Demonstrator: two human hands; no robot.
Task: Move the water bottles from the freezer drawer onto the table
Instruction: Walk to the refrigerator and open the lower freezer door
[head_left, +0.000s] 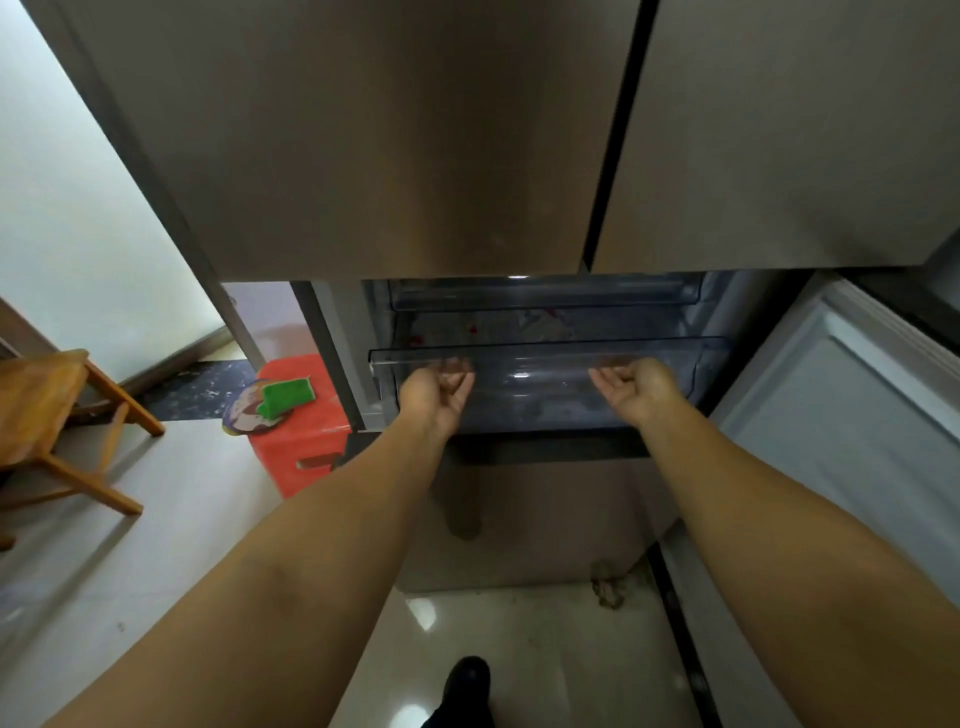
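Room: kitchen corner, pale tiled floor (171, 519), white wall on the left.
Fridge: tall, brushed-metal upper doors (389, 135) closed; lower right door (852, 415) swung open, white inner liner facing in.
Freezer compartment: open below the upper doors, two clear plastic drawers stacked inside.
Freezer drawer (545, 353): lower clear one, front rim at hand height; reddish specks visible through the plastic behind it; contents otherwise not made out.
Upper drawer (545, 296): pushed in, just under the upper doors.
Water bottles: none to be seen in either drawer or anywhere in view; location cannot be told.
Wooden chair (52, 410): far left, on the floor, well apart from the fridge.
Red stool (306, 431): just beside the fridge's left edge, carrying a round patterned plate (249, 413) with a green sponge (287, 396) on top.
Left hand (436, 395): palm up at the drawer's left front, fingers curled up at the rim; grip on the rim blurred, cannot tell.
Right hand (631, 389): palm up at the drawer's right front, fingers loosely bent, grip released, holding nothing.
Shoe (467, 680): dark, bottom centre on the tiles.
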